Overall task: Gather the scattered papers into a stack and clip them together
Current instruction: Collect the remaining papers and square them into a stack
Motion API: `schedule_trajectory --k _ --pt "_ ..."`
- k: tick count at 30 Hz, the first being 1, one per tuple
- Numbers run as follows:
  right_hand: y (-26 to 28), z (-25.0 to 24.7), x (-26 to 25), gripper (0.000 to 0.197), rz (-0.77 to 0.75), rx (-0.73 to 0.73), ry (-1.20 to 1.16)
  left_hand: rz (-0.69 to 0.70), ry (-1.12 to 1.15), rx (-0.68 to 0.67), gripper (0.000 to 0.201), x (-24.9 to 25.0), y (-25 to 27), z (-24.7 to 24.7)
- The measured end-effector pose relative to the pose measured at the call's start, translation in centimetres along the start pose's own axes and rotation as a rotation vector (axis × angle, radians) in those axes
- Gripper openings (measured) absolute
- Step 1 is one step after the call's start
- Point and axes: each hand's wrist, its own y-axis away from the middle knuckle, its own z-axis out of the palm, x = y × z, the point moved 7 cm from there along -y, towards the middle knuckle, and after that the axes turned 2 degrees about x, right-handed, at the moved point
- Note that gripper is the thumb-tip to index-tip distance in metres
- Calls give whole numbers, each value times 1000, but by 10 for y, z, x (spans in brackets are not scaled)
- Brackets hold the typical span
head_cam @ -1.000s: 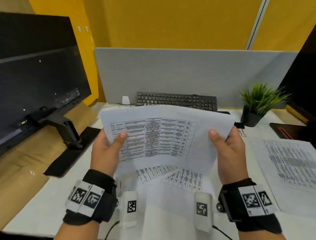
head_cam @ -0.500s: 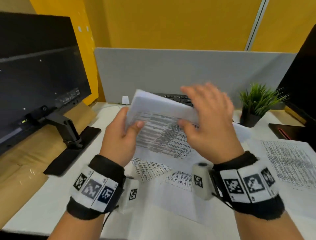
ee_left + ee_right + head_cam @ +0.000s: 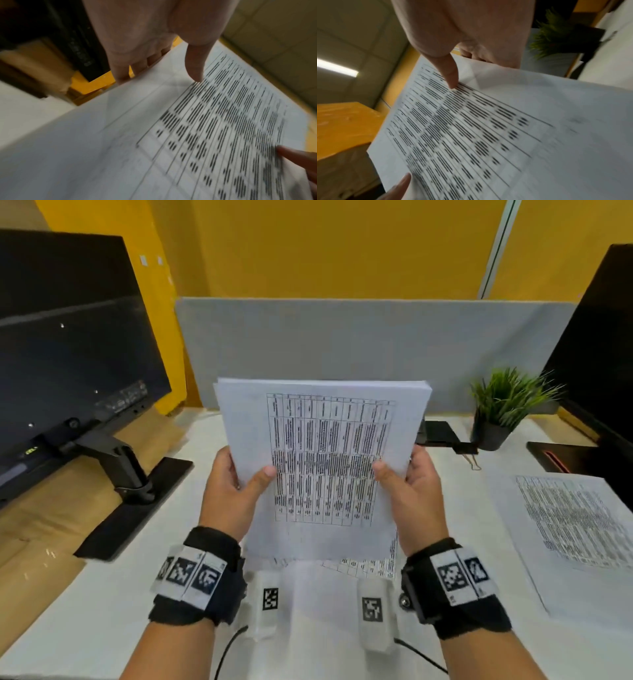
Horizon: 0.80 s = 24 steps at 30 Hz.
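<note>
I hold a stack of printed papers (image 3: 322,460) upright in portrait above the white desk (image 3: 85,604). My left hand (image 3: 236,484) grips its left edge, thumb on the front and fingers behind. My right hand (image 3: 407,484) grips the right edge the same way. The wrist views show the printed stack (image 3: 188,135) (image 3: 488,128) close up, with each thumb pressed on the table print. More sheets (image 3: 363,566) lie on the desk under the stack. Another printed sheet (image 3: 575,522) lies at the right. A black binder clip (image 3: 467,449) sits near the plant.
A monitor (image 3: 68,347) on a black stand (image 3: 133,487) fills the left. A second dark screen (image 3: 603,364) stands at the right edge. A small potted plant (image 3: 503,409) and a grey partition (image 3: 359,350) are at the back. A dark notebook (image 3: 561,457) lies at the right.
The stack has been turned from landscape to portrait. My right hand went over its top edge half a second ago and now grips the right side again.
</note>
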Motion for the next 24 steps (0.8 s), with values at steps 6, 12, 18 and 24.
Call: schedule_trajectory --k 6,12,18,24 --pt "-3 20 22 17 86 -47 70 -23 -154 133 20 -17 1 -20" --pt "-53 26 71 39 348 -230 783 -87 -225 379 28 -21 -5 -108" --pt "-60 63 133 110 427 -570 1421 -125 -268 595 50 -52 9 -181" --pt "-56 77 144 102 330 -657 1624 -215 -194 584 36 -31 21 -193"
